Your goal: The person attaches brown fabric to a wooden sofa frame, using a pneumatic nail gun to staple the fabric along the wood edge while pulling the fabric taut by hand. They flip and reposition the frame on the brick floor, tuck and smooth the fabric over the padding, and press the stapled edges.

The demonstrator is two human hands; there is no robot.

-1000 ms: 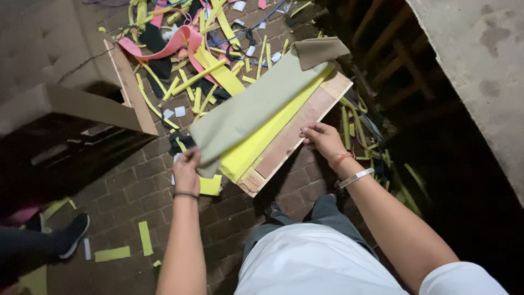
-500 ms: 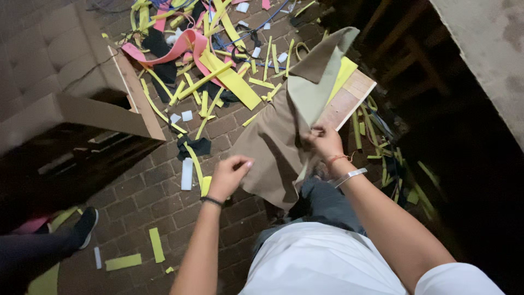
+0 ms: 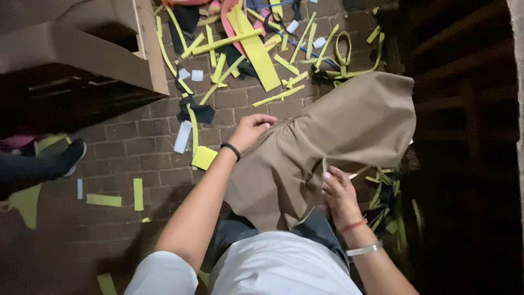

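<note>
A large piece of tan-brown fabric (image 3: 338,136) hangs in front of me over the brick floor. My left hand (image 3: 250,130), with a black band on the wrist, pinches its upper left edge. My right hand (image 3: 339,188), with a red thread and a silver bracelet on the wrist, grips the fabric lower down near its middle. The cloth bunches into folds between the two hands and drapes down to my lap. The board that lay under it is hidden.
Several yellow foam strips (image 3: 256,46), white and black scraps litter the brick floor (image 3: 136,153). A brown upholstered frame (image 3: 82,52) stands at the upper left. Another person's dark shoe (image 3: 71,155) is at the left. Dark wooden slats (image 3: 464,109) fill the right.
The fabric has been lifted off the yellow-covered board and gathered toward me. My left hand went from the board's corner to the cloth's upper edge, and my view shifted.
</note>
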